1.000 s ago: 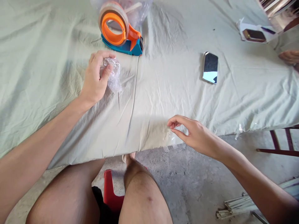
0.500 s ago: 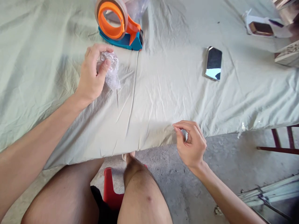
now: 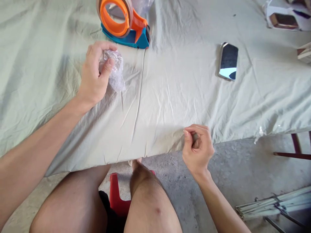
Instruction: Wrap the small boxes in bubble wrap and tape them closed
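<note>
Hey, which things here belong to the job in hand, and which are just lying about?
Likely in the job:
- plastic wrap, in the left hand
- tape dispenser, close beyond that hand
- right hand, fingertips pinched; can't tell if they hold anything

Probably just lying about:
- phone
- flat brown thing, top right
- box, right edge

the left arm (image 3: 48, 136) stretches out left of the right knee (image 3: 149, 194), its left hand (image 3: 94, 74) well beyond it, thumb and fingers curved in a grasp. the right forearm (image 3: 216, 197) slants right of the knee, the right hand (image 3: 198, 147) pinching thumb to forefinger.
</note>
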{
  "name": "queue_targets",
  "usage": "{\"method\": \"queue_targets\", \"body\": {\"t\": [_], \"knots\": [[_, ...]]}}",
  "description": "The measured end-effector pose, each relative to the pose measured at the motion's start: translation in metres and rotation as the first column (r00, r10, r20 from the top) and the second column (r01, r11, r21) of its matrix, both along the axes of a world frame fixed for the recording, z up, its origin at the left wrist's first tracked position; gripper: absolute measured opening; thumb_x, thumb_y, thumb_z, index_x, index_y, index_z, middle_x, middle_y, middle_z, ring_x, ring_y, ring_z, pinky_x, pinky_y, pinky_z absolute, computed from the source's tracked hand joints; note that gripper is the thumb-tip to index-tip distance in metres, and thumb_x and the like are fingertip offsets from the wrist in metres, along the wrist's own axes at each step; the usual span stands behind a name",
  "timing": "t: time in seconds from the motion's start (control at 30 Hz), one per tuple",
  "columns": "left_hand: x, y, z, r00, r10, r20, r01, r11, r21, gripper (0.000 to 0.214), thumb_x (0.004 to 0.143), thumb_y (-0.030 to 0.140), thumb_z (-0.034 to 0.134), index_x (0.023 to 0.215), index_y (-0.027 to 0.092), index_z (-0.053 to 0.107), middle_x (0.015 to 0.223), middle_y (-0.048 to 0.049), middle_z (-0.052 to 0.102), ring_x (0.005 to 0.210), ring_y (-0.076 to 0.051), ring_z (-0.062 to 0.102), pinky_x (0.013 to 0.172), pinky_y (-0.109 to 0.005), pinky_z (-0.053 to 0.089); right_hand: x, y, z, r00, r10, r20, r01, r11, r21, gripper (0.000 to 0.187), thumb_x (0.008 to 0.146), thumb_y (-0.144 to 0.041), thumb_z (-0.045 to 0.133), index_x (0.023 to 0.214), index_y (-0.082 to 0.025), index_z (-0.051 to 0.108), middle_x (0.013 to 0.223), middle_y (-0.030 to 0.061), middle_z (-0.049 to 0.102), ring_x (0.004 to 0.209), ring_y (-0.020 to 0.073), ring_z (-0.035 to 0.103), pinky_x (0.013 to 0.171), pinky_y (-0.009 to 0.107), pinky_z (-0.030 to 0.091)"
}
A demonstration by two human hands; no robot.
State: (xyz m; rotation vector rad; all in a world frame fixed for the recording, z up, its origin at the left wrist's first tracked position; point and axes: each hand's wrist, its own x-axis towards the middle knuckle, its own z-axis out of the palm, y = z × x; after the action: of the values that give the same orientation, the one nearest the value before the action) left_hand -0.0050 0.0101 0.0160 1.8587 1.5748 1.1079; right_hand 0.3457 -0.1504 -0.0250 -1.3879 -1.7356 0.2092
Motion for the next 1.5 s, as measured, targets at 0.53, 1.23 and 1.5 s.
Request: {"method": "queue_targets", "body": {"t": [0.53,1.23,1.5], "knots": [[0.013,-0.02,0.019,0.859,0.073,-0.507,0.054,0.971,0.232,0.05,0.109,0.057,0.059,0.156,0.04,0.063,0.189,0.0042,0.036,0.173,-0.028,0.038,0.143,-0.058,0.026,0.002,0.003,0.023,0.961,0.034,-0.273,-0.097,0.971,-0.219,0.028,0.107,-0.015,0.071,0.131,-0.03,0.071,0.094,-0.0001,0.073,0.086,0.0176,0.072,0.079,0.035,0.063],[0.175,-0.061,0.024,0.693,-0.714,-0.1,0.565,0.625,-0.539,0.01,0.105,0.022,0.073,0.103,0.024,0.083,0.106,-0.003,0.084,0.105,-0.024,0.076,0.085,-0.035,0.056,0.007,0.002,0.017,0.945,-0.023,-0.327,-0.054,0.973,-0.223,0.027,0.103,-0.019,0.076,0.126,-0.033,0.074,0.102,0.0025,0.072,0.088,0.0195,0.078,0.079,0.038,0.068],[0.18,-0.06,0.025,0.667,-0.732,-0.141,0.577,0.626,-0.525,0.012,0.101,0.018,0.066,0.095,0.021,0.076,0.104,-0.0054,0.082,0.095,-0.024,0.076,0.079,-0.037,0.055,0.009,0.004,0.016,0.959,0.012,-0.284,-0.071,0.977,-0.199,0.032,0.103,-0.012,0.076,0.126,-0.034,0.076,0.109,0.0029,0.069,0.088,0.0178,0.078,0.078,0.036,0.069]]}}
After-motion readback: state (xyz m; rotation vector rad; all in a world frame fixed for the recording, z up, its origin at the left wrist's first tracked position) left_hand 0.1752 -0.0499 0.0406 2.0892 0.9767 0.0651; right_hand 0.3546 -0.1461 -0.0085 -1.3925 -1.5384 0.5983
